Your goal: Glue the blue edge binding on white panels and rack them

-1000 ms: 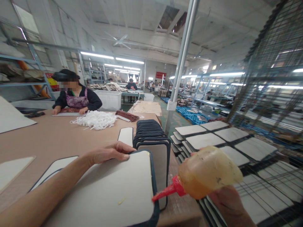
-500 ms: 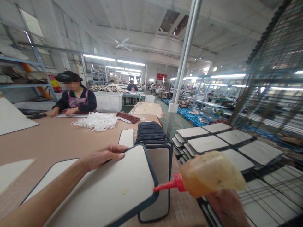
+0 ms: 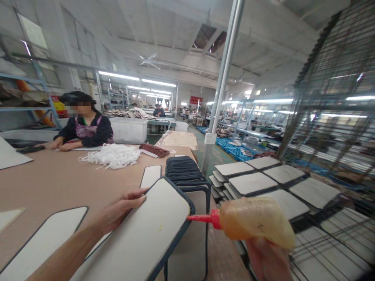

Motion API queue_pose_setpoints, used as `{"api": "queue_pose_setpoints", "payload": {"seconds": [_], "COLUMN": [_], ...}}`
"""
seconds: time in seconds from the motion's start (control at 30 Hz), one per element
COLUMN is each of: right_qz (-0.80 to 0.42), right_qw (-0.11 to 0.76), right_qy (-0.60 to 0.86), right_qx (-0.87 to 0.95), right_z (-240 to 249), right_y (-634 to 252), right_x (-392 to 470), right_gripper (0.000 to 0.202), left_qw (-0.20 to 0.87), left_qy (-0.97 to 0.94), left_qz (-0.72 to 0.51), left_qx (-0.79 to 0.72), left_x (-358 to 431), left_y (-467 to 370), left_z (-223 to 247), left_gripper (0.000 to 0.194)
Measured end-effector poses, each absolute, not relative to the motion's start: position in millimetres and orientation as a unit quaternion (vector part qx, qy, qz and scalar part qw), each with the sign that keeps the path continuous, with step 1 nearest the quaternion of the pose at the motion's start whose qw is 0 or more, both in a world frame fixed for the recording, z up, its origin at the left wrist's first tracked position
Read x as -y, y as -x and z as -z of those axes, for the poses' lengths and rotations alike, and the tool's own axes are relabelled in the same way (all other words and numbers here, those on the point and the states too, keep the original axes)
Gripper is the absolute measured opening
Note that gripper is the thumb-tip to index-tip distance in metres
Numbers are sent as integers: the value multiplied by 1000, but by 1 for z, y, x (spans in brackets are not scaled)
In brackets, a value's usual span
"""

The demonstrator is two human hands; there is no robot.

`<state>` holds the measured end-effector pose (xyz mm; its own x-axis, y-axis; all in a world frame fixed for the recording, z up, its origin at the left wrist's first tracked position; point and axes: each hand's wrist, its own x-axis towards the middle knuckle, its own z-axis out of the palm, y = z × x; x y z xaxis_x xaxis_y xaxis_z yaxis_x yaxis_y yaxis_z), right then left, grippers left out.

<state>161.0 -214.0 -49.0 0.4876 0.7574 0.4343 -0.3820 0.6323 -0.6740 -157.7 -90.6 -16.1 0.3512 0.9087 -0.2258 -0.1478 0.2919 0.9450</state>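
My left hand (image 3: 125, 205) is closed on the far left edge of a white panel with a dark blue border (image 3: 137, 234), thumb on top, tilting it above the table. My right hand (image 3: 266, 255) grips a squeeze bottle (image 3: 256, 218) of amber liquid, probably glue, lying nearly level. Its red nozzle tip touches or almost touches the panel's right corner, at the border. A yellowish smear shows on the white face, and a thin yellowish line runs beside the border. Just behind the panel stands a row of similar dark-edged panels (image 3: 186, 171).
More bordered panels lie on the brown table (image 3: 52, 183), near a white heap of strips (image 3: 114, 156) and a brown bundle (image 3: 155, 150). Stacked panels (image 3: 254, 179) and a wire rack (image 3: 325, 78) stand at right, beyond a metal post (image 3: 222, 74). A co-worker (image 3: 83, 127) sits at left.
The panel is turned a little and the bottle sits more level, its nozzle tip moved slightly up along the panel's right corner. The whole view has shifted slightly.
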Motion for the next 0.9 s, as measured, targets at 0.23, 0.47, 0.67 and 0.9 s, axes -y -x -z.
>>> {"api": "queue_pose_setpoints", "payload": {"seconds": [0.23,0.47,0.67,0.9], "right_qz": [-322,-350,-362,-373], "right_qw": [836,818,786,770], "right_qy": [280,266,248,251], "right_qx": [345,372,436,452], "right_z": [38,39,49,47], "right_y": [-143,-144,-154,-148], "right_x": [213,214,211,212], "right_gripper": [66,51,41,38], "left_qw": [693,688,682,680], "left_qy": [-435,-411,-426,-427], "left_qz": [-411,-434,-439,-451], "left_qx": [-402,-411,-400,-389], "left_x": [97,101,103,106], "left_y": [150,148,148,153], "left_z": [14,13,8,11], "left_gripper": [56,63,63,55]}}
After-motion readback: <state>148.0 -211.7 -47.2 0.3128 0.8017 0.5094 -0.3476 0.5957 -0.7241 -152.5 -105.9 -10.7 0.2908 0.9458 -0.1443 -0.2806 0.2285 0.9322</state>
